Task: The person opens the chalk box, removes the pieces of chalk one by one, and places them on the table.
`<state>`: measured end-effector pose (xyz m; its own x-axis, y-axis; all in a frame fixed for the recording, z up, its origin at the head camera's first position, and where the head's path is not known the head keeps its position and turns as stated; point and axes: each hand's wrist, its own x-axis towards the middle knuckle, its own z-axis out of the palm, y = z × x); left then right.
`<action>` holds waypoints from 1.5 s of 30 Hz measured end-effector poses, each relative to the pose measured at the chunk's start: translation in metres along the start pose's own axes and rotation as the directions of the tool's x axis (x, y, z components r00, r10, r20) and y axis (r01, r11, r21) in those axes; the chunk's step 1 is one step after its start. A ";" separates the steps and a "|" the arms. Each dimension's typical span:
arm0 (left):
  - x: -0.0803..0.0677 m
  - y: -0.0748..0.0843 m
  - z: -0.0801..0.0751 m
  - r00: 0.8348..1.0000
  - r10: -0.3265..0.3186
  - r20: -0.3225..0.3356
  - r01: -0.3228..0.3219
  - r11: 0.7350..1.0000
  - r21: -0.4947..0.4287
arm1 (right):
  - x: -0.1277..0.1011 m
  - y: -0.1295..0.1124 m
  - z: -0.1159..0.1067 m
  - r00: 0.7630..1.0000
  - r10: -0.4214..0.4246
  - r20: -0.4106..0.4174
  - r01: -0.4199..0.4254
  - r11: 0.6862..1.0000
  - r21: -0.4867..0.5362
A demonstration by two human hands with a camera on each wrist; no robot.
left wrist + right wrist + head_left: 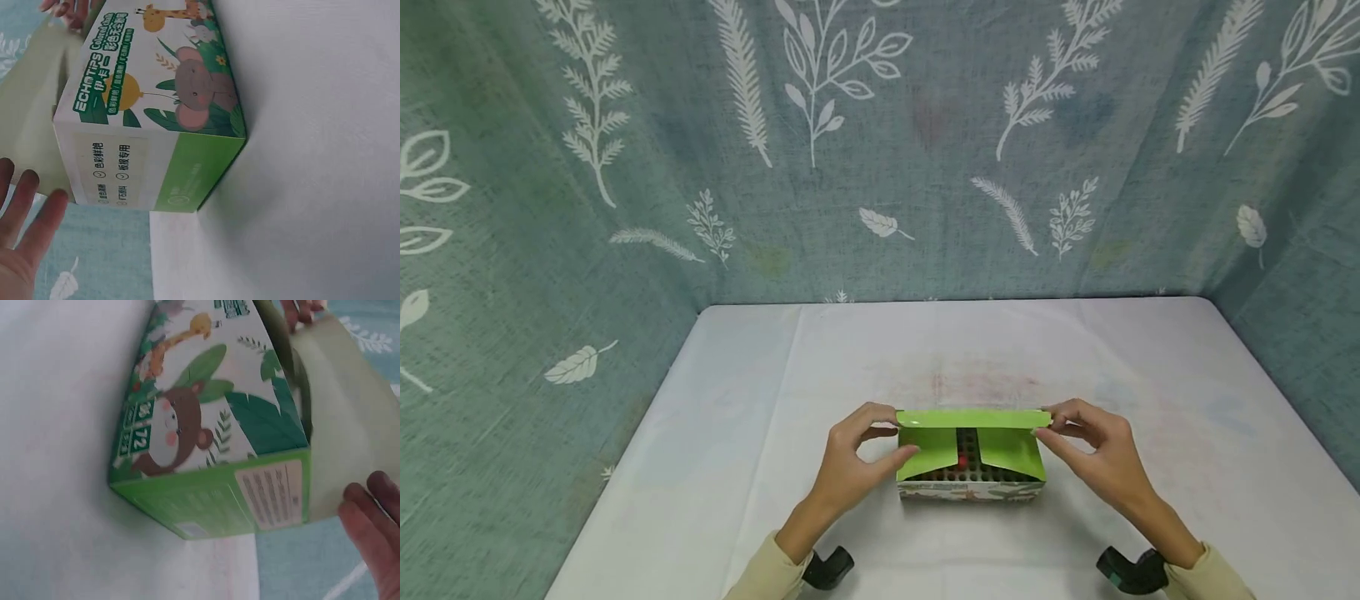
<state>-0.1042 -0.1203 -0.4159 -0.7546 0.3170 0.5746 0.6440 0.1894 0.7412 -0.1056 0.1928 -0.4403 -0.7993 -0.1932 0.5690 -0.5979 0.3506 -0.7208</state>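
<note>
A green cardboard box (970, 487) with cartoon animals printed on it stands on the white table, near the front. Its lid flap (973, 418) is raised and its two green side flaps are folded inward. Between them I see a rack of small coloured items (964, 467). My left hand (901, 429) pinches the left end of the lid flap, and my right hand (1043, 422) pinches the right end. The left wrist view shows the box (156, 112) side-on with my left fingers (28, 209) beside it. The right wrist view shows the box (206, 437) and my right fingers (369, 512).
The white table (1150, 375) is walled on three sides by a teal cloth with white leaf prints (880, 150). Black wrist camera mounts (829, 568) (1131, 571) sit at my cuffs.
</note>
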 end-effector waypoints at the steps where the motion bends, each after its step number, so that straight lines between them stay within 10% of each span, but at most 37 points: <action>1: -0.001 -0.002 0.000 1.000 -0.006 0.003 0.006 1.000 0.010 | 0.000 -0.001 0.001 1.000 -0.001 -0.004 0.001 1.000 0.004; 9: -0.006 -0.028 0.008 0.976 -0.154 0.151 0.128 0.977 0.172 | 0.008 -0.010 0.013 0.997 -0.059 0.048 0.060 0.998 -0.024; 18: -0.005 -0.021 0.014 0.919 -0.299 0.256 0.165 0.883 0.439 | 0.007 0.001 0.032 0.968 0.066 0.243 -0.005 0.970 -0.244; 24: -0.003 -0.020 0.016 0.945 -0.254 0.206 0.150 0.896 0.419 | 0.015 -0.006 0.031 0.949 0.110 0.294 -0.008 0.944 -0.329; 32: -0.002 -0.017 0.005 0.980 -0.097 0.171 0.030 0.935 0.354 | 0.015 -0.007 0.016 0.946 0.091 0.313 -0.033 0.982 -0.185; 35: -0.001 -0.014 -0.002 0.986 0.001 0.169 -0.078 0.890 0.450 | 0.013 -0.006 0.009 0.962 0.021 0.274 0.020 0.989 -0.145; 41: 0.003 -0.004 -0.010 0.960 0.075 0.269 -0.245 0.686 0.685 | 0.011 -0.010 -0.005 0.983 -0.093 0.157 0.125 0.969 -0.214; 45: 0.000 0.001 -0.007 0.949 -0.002 0.315 -0.223 0.701 0.678 | 0.012 -0.013 -0.013 0.973 -0.194 0.128 0.227 0.914 -0.336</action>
<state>-0.1043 -0.1269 -0.4126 -0.6779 0.5930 0.4345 0.7051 0.6918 0.1559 -0.1064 0.1982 -0.4193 -0.6689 -0.3732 0.6429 -0.7076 0.5848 -0.3967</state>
